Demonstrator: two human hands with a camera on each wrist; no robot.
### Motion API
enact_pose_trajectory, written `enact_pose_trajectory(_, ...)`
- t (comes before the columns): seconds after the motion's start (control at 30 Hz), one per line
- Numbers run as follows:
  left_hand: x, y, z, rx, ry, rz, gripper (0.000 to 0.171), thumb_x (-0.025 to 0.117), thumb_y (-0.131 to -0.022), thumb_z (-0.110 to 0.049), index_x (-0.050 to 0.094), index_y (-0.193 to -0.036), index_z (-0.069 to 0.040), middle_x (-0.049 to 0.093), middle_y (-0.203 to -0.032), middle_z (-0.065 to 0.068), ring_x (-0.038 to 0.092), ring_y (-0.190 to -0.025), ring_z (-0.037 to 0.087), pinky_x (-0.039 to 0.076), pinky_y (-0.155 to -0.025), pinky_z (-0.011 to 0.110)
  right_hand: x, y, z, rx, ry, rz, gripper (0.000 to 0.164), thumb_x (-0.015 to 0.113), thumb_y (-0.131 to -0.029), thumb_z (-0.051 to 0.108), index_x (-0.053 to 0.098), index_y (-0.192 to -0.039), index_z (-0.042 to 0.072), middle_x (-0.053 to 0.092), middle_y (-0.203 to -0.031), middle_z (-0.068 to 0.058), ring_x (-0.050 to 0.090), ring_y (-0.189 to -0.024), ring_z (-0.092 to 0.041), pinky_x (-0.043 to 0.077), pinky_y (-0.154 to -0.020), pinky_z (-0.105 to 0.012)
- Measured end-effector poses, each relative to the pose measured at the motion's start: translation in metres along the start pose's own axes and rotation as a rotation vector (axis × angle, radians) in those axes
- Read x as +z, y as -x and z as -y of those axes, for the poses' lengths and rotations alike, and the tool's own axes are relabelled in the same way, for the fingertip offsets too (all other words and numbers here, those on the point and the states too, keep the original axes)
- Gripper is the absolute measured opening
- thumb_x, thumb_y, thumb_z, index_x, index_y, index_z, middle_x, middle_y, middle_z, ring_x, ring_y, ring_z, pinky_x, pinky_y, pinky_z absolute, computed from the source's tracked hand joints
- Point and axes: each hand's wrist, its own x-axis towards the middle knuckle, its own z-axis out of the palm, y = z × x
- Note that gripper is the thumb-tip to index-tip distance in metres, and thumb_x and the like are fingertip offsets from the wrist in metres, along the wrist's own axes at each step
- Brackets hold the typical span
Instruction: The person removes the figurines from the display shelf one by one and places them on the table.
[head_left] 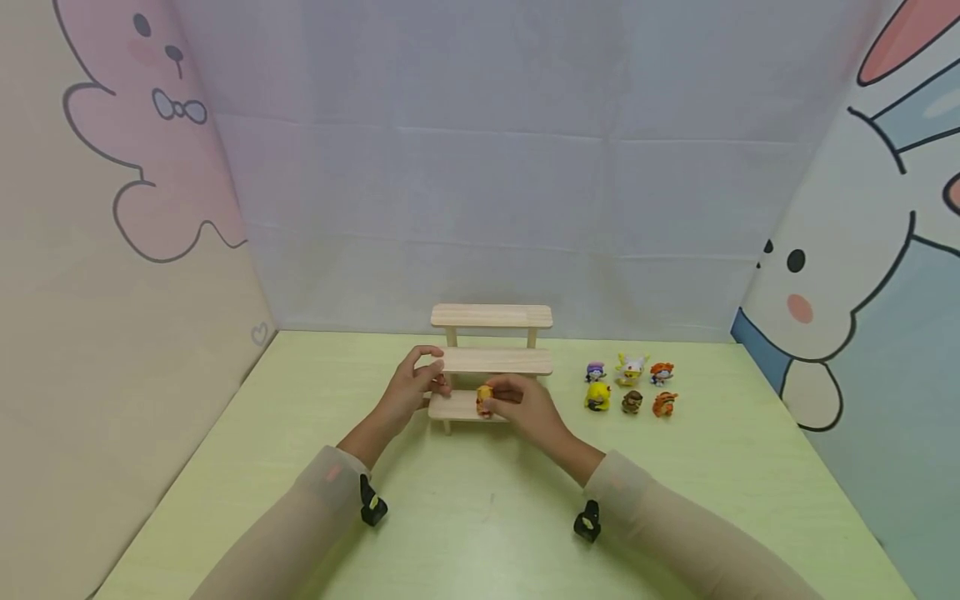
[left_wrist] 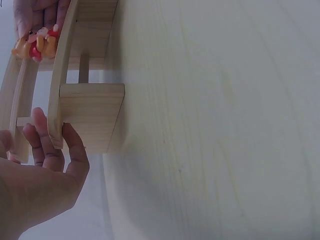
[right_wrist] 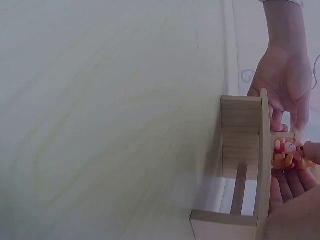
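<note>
A small three-tier wooden display stand (head_left: 495, 360) stands on the table. My left hand (head_left: 405, 390) grips its left end; in the left wrist view the fingers (left_wrist: 76, 152) curl round the ends of the boards. On the lowest board, a bit right of its middle, is an orange bear figurine (head_left: 484, 401) with red clothing. My right hand (head_left: 532, 410) pinches it between thumb and fingers from the right. The right wrist view shows the bear figurine (right_wrist: 287, 154) close against the board, with a small pink-faced figure at its front.
Right of the stand, several small figurines stand in two rows, among them a yellow one (head_left: 597, 397), a brown one (head_left: 632, 402) and an orange one (head_left: 664, 405). A pale curtain (head_left: 510, 183) hangs behind the table (head_left: 480, 533); printed panels flank it.
</note>
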Motion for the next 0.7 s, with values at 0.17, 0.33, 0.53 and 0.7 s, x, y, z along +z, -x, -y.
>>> enact_pose_trajectory(0.17, 0.0, 0.001, -0.001, 0.0, -0.009, -0.001, 0.036, 0.055, -0.109, -0.028, 0.047, -0.141, -0.013, 0.064, -0.086, 0.003, 0.072, -0.079, 0.018, 0.055, -0.073, 0.041, -0.012, 0.005, -0.002, 0.026, -0.008, 0.004, 0.027, 0.078, -0.093, 0.011, 0.073, -0.118, 0.006, 0.074, -0.113, -0.008, 0.071, -0.106, -0.024, 0.057, -0.088, -0.036)
enact_pose_trajectory(0.33, 0.001, 0.002, -0.002, -0.002, -0.014, -0.005, 0.031, 0.055, -0.109, -0.029, 0.05, -0.137, -0.018, 0.065, -0.087, 0.004, 0.071, -0.08, 0.019, 0.054, -0.073, 0.04, -0.024, 0.009, -0.006, 0.027, -0.027, 0.024, 0.029, 0.077, -0.094, 0.011, 0.071, -0.121, 0.006, 0.072, -0.117, -0.01, 0.071, -0.108, -0.024, 0.057, -0.088, -0.033)
enact_pose_trajectory(0.53, 0.0, 0.001, -0.002, -0.003, -0.019, -0.006, 0.028, 0.055, -0.109, -0.03, 0.051, -0.135, -0.019, 0.066, -0.088, 0.003, 0.072, -0.081, 0.02, 0.053, -0.074, 0.041, -0.041, 0.014, -0.011, 0.041, -0.039, 0.032, 0.03, 0.076, -0.095, 0.012, 0.07, -0.124, 0.006, 0.072, -0.119, -0.01, 0.07, -0.11, -0.023, 0.056, -0.088, -0.029)
enact_pose_trajectory(0.7, 0.0, 0.0, -0.001, -0.002, -0.02, -0.005, 0.028, 0.056, -0.109, -0.03, 0.05, -0.134, -0.02, 0.066, -0.088, 0.003, 0.072, -0.081, 0.019, 0.053, -0.073, 0.04, -0.053, 0.018, -0.016, 0.05, -0.049, 0.042, 0.031, 0.076, -0.095, 0.013, 0.069, -0.125, 0.004, 0.07, -0.12, -0.012, 0.069, -0.11, -0.024, 0.056, -0.089, -0.027)
